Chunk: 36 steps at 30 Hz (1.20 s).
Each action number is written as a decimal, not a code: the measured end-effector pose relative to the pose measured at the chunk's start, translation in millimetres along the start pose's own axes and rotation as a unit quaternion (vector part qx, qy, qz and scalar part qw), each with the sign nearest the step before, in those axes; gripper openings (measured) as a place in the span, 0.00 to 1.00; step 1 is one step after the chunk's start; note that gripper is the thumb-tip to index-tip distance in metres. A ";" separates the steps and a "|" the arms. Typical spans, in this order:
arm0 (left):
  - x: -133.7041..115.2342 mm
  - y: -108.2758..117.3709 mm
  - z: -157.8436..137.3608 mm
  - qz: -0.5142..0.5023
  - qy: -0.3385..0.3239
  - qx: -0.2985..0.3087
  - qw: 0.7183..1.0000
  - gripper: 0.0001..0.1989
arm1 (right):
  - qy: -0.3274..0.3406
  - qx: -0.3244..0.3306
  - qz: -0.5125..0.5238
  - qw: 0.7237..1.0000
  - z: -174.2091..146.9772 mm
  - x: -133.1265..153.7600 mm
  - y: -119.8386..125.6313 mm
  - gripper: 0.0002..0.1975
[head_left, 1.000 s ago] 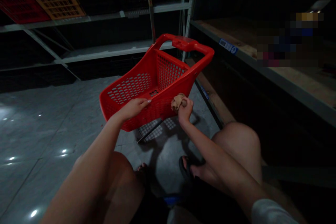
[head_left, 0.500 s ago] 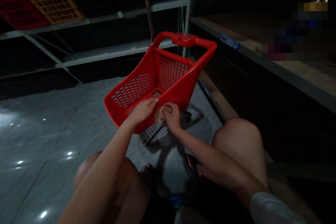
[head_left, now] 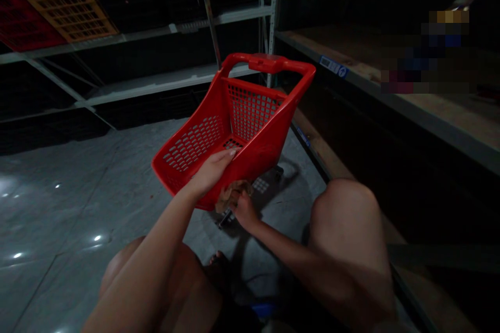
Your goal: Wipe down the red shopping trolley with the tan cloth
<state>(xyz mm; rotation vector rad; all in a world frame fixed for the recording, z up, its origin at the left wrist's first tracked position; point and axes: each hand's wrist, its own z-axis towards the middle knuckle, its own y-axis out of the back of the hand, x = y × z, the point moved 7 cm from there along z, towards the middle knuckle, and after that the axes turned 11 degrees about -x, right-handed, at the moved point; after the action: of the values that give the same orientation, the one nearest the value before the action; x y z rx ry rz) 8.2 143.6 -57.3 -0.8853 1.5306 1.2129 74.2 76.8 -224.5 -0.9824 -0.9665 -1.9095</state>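
A red plastic shopping cart (head_left: 258,145) with perforated walls stands on the floor in front of my knees, its handle at the far side. My left hand (head_left: 213,169) grips the top rim of the cart's near side wall, thumb along the edge. Lower down, my right hand (head_left: 245,212) is closed on a crumpled brown cloth (head_left: 233,195), which lies against the outside of that wall near its bottom edge. Whether it is cloth or paper is hard to tell in this dim light. The cart's dark metal base frame (head_left: 223,218) shows partly below.
Wooden-topped shelving (head_left: 351,80) runs along the right, close to my right knee. At the back left stands a metal rack (head_left: 156,86) with a yellow crate (head_left: 64,5) and a red crate (head_left: 23,18). Grey tiles (head_left: 78,208) cover the floor.
My right hand has moved down and slightly left along the cart's outer wall, taking the brown cloth with it. My left hand stays on the rim. The view has shifted slightly.
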 end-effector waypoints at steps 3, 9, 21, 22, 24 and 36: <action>-3.5 9.5 -4.5 0.034 -0.006 0.034 0.999 0.21 | -0.028 -0.041 0.005 0.999 6.8 11.3 9.8 0.12; -4.9 38.0 -5.8 0.105 -0.016 0.073 0.992 0.23 | 0.115 -0.180 0.058 0.975 81.6 95.4 79.7 0.12; 47.8 103.9 2.9 0.127 0.132 0.007 0.983 0.20 | 0.002 0.099 0.049 0.994 17.9 41.7 -42.2 0.10; 47.5 102.5 3.0 0.127 0.121 0.005 0.985 0.20 | -0.004 0.078 0.039 0.996 23.2 44.5 -39.1 0.13; 45.0 95.1 2.2 0.127 0.095 0.007 0.987 0.21 | -0.024 0.012 0.014 1.000 37.1 47.5 -27.0 0.19; 27.1 73.8 -15.5 0.234 -0.010 -0.016 0.972 0.21 | -0.063 -0.161 0.022 0.985 60.4 11.3 22.4 0.19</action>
<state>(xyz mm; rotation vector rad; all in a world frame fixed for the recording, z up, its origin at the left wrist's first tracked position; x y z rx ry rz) -71.7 147.1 -62.2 -0.5392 1.7672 1.5767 106.2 116.4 -183.5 -1.3136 -0.7106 -2.0253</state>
